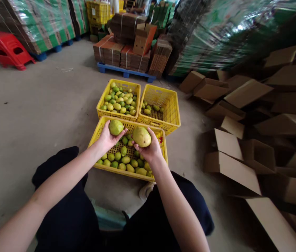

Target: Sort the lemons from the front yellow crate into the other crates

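Observation:
My left hand [108,138] is closed round a yellow-green lemon [116,127], palm turned up and thumb behind the fruit. A larger, yellower lemon [142,137] with a small dark spot sits in my right hand [151,148], its fingers curled underneath. Both hands are raised over the nearest yellow crate [127,172], where green and yellow lemons [125,160] lie mostly along the near side. My forearms and the held fruit hide part of that crate.
Behind stand two more yellow crates, the left one [118,81] well filled with lemons, the right one [172,105] holding several. Open cardboard boxes [238,175] crowd the right. Flattened cartons rest on a blue pallet [127,72]. A red stool [7,49] stands far left.

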The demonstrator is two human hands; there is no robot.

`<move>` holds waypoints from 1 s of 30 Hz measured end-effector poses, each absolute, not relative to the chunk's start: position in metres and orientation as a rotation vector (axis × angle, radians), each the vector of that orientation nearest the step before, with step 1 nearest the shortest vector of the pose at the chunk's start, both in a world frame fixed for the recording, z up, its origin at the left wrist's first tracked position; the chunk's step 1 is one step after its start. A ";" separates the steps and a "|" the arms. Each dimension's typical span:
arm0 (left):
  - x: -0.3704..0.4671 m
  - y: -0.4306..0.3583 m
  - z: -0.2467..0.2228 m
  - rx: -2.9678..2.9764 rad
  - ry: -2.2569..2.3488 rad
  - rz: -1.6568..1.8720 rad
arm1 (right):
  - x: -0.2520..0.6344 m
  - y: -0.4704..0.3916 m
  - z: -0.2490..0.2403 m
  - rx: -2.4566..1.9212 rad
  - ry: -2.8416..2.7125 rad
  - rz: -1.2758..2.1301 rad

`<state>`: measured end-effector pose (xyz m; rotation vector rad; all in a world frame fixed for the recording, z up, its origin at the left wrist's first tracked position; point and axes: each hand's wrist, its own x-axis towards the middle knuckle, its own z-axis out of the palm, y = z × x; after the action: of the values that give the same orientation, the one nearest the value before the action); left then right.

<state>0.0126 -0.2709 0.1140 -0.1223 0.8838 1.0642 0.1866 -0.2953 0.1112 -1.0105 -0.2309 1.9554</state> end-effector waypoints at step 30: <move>0.015 -0.288 0.093 0.343 0.785 0.640 | 0.205 -0.308 0.126 -0.706 -0.266 1.889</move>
<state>0.0147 -0.2878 0.0926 0.3433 0.7852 0.6404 0.2052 -0.3082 0.1257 -0.7059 -0.2662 1.8892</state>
